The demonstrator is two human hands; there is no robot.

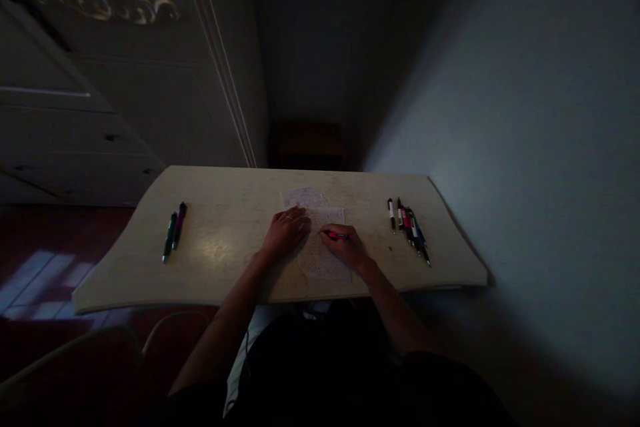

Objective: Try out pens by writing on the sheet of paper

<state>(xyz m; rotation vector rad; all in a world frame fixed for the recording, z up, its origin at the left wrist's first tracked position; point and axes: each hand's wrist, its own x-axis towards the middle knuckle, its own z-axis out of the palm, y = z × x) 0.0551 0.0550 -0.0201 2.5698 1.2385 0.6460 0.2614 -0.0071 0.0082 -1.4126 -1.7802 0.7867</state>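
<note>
My right hand [347,247] grips a pink and black pen [336,235], its tip over a sheet of paper [327,267] covered in small handwriting. Whether the tip touches the paper, I cannot tell. Flat on the sheet's upper left lies my left hand [286,233], fingers stretched out and a ring on one of them. A second written sheet [304,197] shows just beyond, partly hidden beneath the first sheet and my left hand.
On the pale table [225,193], a green pen [169,238] and a purple pen [179,225] lie at the left. Several pens [411,227] lie together at the right, near a grey wall [540,180]. White cabinets [165,87] stand at the far left.
</note>
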